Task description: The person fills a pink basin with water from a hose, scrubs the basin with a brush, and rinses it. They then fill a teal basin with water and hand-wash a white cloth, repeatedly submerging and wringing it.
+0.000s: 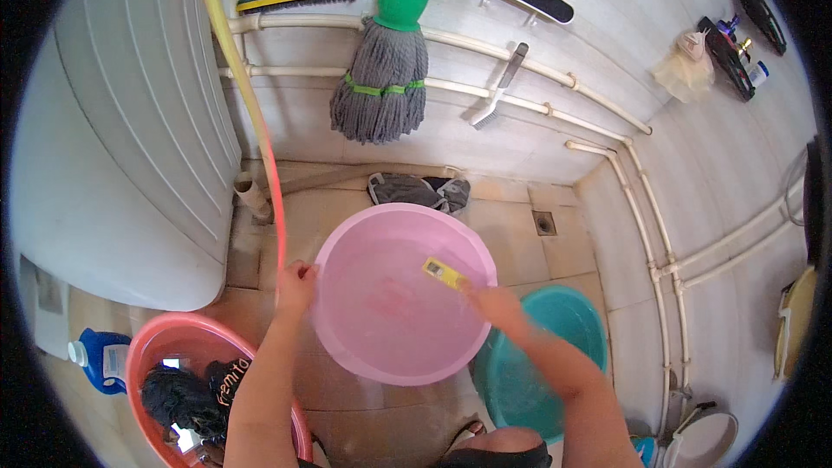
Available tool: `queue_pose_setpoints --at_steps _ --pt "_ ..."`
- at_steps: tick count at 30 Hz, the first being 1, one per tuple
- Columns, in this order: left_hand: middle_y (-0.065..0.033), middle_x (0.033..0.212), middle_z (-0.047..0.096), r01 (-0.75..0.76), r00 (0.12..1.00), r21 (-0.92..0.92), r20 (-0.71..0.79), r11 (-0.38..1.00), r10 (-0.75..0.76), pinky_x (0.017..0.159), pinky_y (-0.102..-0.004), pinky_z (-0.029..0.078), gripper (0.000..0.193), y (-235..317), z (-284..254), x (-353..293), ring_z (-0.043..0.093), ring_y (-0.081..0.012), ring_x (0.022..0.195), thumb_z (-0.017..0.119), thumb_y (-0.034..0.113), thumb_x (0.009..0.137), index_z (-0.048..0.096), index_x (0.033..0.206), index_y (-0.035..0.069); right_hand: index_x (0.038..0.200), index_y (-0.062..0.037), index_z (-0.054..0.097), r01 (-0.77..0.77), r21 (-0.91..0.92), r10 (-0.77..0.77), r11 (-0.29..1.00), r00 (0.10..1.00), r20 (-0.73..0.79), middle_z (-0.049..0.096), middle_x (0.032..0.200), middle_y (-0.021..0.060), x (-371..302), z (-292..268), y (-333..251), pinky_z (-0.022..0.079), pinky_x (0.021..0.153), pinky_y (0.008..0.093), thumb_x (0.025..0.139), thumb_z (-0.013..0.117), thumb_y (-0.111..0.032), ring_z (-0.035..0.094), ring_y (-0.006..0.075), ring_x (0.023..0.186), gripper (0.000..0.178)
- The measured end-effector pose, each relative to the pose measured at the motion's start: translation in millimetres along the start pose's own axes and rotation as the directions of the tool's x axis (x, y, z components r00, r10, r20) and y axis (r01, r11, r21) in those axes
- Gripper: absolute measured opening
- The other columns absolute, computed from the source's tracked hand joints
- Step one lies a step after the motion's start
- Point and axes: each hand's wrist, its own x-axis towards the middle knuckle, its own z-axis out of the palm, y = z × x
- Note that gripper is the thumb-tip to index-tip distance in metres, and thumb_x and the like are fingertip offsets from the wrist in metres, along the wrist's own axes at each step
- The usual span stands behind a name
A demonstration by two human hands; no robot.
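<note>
Basically, L side = big white ribbed-side cabinet point(130, 165). Ctr floor: wide round pale-pink plastic basin point(381, 321). Lower L: coral-red plastic tub point(189, 340) w/ black cloth w/ orange lettering point(178, 400) inside. R of basin, just beside & partly behind R forearm: teal plastic tub point(542, 390). Up top: grey string mop w/ green collar point(381, 87), in front of white wall pipes. Grey-and-black crumpled cloth point(418, 193) on tiles at basin's far edge. Blue bottle w/ white cap point(102, 361) beside coral tub, L. L hand point(299, 282): fingers curled in at basin's L rim; can't tell if gripping it. R hand point(487, 302): fingers closed on near end of small yellow rectangular item point(443, 274), held over basin's R part; contact w/ basin unclear.
</note>
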Motion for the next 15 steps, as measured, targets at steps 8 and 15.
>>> queue_pose_setpoints --at_steps 8,15 --pt "-0.009 0.068 0.06 -0.034 0.999 0.029 0.026 0.999 0.033 0.059 -0.0311 0.044 0.021 11.2 -4.6 -1.4 0.055 -0.0164 0.061 0.062 0.02 0.078 0.061 0.078 -0.001 0.13 -0.0338 0.034 0.192 -0.061 -0.178 0.979 0.966 0.19 0.061 0.082 0.016 -45.3 9.3 82.2 0.047 0.058 0.046 0.091 0.032 -0.044 0.06 0.0355 0.067 0.04" --pt "-0.0107 0.068 0.06 -0.072 0.997 -0.006 0.027 0.997 0.072 0.06 -0.0316 0.045 0.021 11.9 -5.9 -4.9 0.055 -0.0171 0.062 0.062 0.019 0.078 0.06 0.078 -0.002 0.131 -0.0382 0.034 0.193 -0.046 -0.199 0.98 0.956 -0.214 0.056 0.063 0.017 -17.2 19.6 98.8 0.044 0.048 0.0414 0.091 0.041 -0.033 0.054 0.0332 0.05 0.041"
